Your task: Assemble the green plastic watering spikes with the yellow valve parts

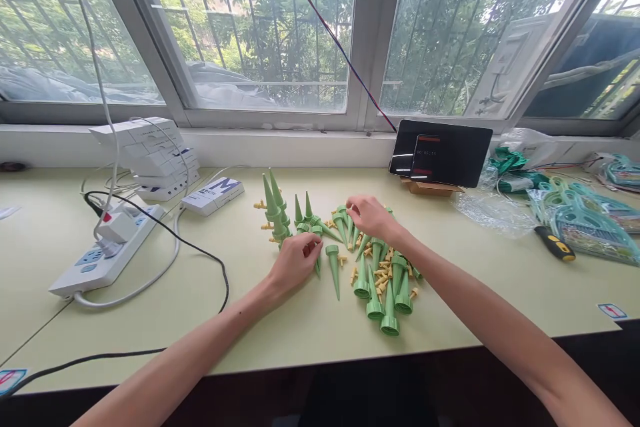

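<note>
My left hand [296, 257] is closed in a pinch at a green plastic watering spike [319, 269], whose tip points down below the fingers. Beside it, a single green spike [333, 270] lies with its tip toward me. My right hand [373, 217] reaches over the far side of a pile of green spikes [390, 307] and small yellow valve fittings [383, 273]. Its fingers are bent together at a spike cap; what they pinch is hidden. Left of the pile, several spikes with yellow fittings attached stand stacked upright [273, 210].
At left are a white power strip [120, 250] with cables, a stack of white boxes [150, 153] and one separate box [214, 196]. A tablet [450, 153] leans at the back. Right of it lie clear plastic bags [493, 213], a screwdriver [555, 243] and packaged scissors-like items [590, 220].
</note>
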Demonstrator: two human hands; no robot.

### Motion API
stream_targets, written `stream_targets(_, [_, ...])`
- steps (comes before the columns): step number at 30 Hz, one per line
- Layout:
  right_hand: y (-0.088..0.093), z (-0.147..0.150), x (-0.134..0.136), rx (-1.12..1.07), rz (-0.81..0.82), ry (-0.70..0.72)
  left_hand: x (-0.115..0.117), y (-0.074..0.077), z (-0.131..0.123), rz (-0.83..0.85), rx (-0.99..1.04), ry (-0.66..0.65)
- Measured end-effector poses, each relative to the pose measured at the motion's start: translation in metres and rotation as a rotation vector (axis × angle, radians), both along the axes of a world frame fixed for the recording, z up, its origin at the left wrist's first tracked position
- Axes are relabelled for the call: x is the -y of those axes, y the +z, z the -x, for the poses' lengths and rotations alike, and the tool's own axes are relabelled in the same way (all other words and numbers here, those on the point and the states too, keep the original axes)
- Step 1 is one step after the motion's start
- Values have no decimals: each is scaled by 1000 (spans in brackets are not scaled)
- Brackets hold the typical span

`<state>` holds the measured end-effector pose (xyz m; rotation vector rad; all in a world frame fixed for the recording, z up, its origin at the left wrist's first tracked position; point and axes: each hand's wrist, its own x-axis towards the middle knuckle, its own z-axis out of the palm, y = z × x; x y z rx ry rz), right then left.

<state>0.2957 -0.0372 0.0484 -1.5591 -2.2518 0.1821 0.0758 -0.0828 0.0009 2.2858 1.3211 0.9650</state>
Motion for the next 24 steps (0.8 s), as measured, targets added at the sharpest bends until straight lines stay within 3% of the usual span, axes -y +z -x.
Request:
stream_targets(7, [0, 3, -69, 113, 140, -77, 0, 1, 0, 11, 11, 4])
stream_targets(11, [-4, 5, -94, 182, 243, -58, 0, 0, 0, 10, 10, 4])
stream_targets(24, [-24, 4, -110, 297, 427, 20, 1, -3, -3, -6, 28, -17])
